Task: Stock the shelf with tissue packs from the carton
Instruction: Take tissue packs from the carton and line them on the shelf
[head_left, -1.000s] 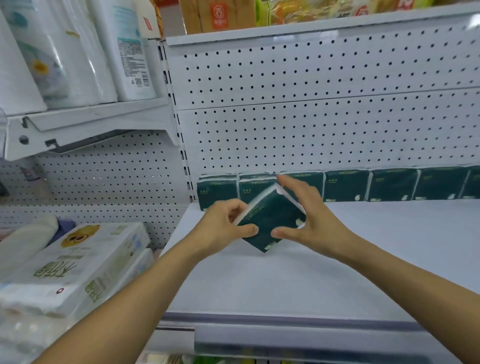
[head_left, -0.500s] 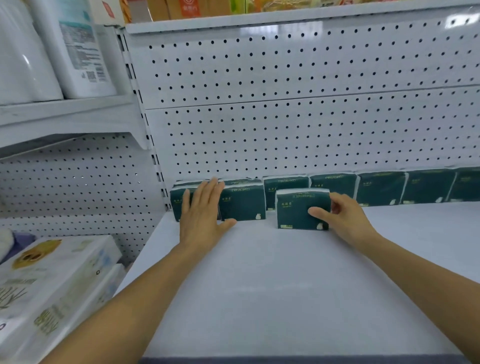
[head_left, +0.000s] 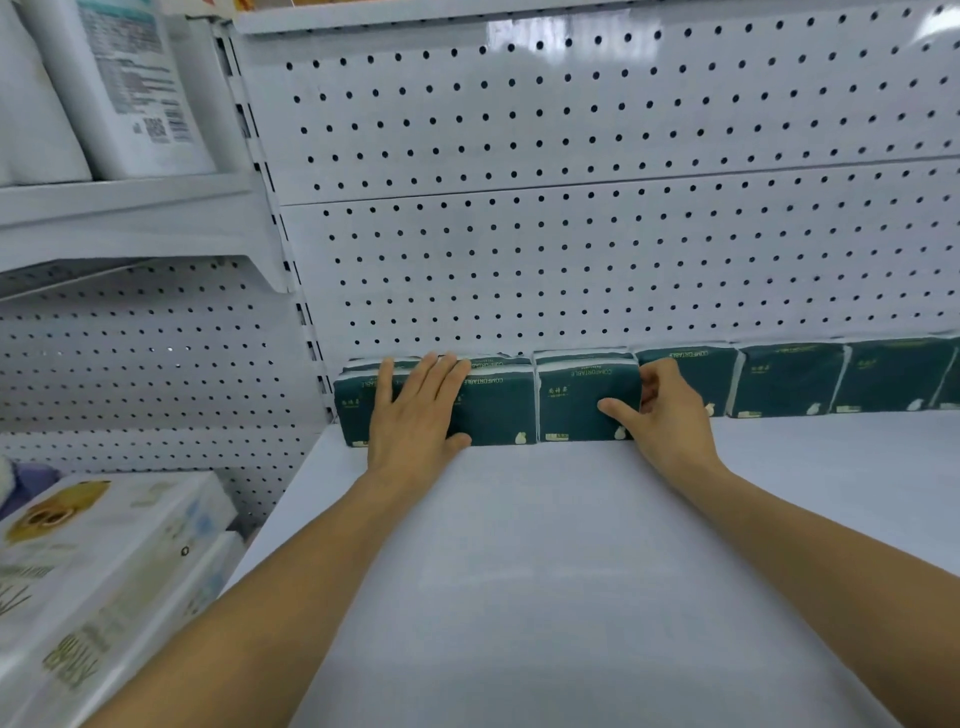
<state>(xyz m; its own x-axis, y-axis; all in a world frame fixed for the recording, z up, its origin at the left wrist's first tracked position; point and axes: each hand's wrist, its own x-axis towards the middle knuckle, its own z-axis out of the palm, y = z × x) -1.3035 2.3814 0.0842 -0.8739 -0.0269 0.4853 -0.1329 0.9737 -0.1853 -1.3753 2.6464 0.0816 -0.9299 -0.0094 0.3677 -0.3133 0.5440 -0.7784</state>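
The dark green tissue pack (head_left: 587, 402) stands upright on the white shelf (head_left: 545, 571), in the front row just ahead of the packs lined along the pegboard back panel (head_left: 571, 234). Right hand (head_left: 667, 421) holds it, grip curled round its right end, thumb across the front face. Left hand (head_left: 415, 415) lies flat, fingers straight, pressing the two leftmost green packs (head_left: 498, 405). More green packs (head_left: 789, 379) run off to the right. White boxed goods (head_left: 98, 582) sit lower left.

Glossy dark-green plastic film wraps the tissue packs (head_left: 587, 402) on a smooth, matt white metal shelf (head_left: 545, 571) with a perforated back panel (head_left: 571, 234).
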